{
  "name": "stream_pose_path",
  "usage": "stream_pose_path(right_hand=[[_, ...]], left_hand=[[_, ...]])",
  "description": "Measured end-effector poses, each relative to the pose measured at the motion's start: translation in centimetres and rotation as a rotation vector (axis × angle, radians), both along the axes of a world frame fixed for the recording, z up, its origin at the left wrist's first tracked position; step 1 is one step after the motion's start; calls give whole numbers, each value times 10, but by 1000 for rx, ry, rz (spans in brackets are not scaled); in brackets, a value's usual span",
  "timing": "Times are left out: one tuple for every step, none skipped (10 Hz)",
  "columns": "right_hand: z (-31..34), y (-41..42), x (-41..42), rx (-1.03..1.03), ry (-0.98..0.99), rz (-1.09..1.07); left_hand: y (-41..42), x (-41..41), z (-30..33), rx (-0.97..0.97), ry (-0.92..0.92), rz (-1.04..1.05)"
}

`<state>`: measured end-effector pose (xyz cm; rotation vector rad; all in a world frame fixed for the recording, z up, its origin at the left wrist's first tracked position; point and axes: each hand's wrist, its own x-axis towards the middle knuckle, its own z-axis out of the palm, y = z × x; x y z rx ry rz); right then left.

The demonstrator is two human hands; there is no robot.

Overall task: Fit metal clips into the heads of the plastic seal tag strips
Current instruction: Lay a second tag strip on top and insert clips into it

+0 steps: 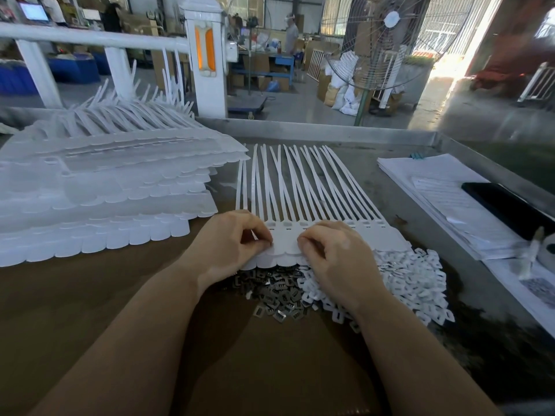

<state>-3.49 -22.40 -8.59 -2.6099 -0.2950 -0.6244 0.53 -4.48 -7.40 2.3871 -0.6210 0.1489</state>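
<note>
A sheet of white seal tag strips (288,187) lies flat on the table, tails pointing away from me and slotted heads (287,225) in a row near my hands. My left hand (237,244) rests on the left end of the sheet, with thumb and forefinger pinching the tag flags. My right hand (333,253) lies beside it, fingers curled down onto the flags. Whether either hand also holds a clip is hidden. A heap of grey metal clips (276,295) lies just below the sheet, between my wrists.
Tall stacks of white tag sheets (99,190) fill the table's left side. A pile of small white plastic pieces (414,280) lies to the right of the clips. At the far right are papers (444,205) with a black phone (507,205) on them. A raised metal rim (330,132) bounds the table.
</note>
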Motion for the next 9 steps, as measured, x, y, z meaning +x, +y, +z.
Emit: stream_pose_path(right_hand=[[0, 0, 0, -3, 4, 0], [0, 0, 0, -9, 8, -1], [0, 0, 0, -7, 6, -1], [0, 0, 0, -11, 4, -3], [0, 0, 0, -14, 6, -4], [0, 0, 0, -15, 5, -5], [0, 1, 0, -15, 6, -8], [1, 0, 0, -23, 6, -8], [1, 0, 0, -20, 10, -8]], left_hand=[[0, 1, -1, -1, 4, 14], [0, 2, -2, 14, 14, 4], [-1, 2, -2, 22, 14, 0], [-2, 2, -2, 24, 22, 3], [-2, 1, -2, 40, 23, 5], [-2, 2, -3, 37, 18, 7], [-2, 2, -3, 13, 11, 15], [-2, 2, -4, 25, -16, 14], [-3, 2, -3, 35, -21, 13]])
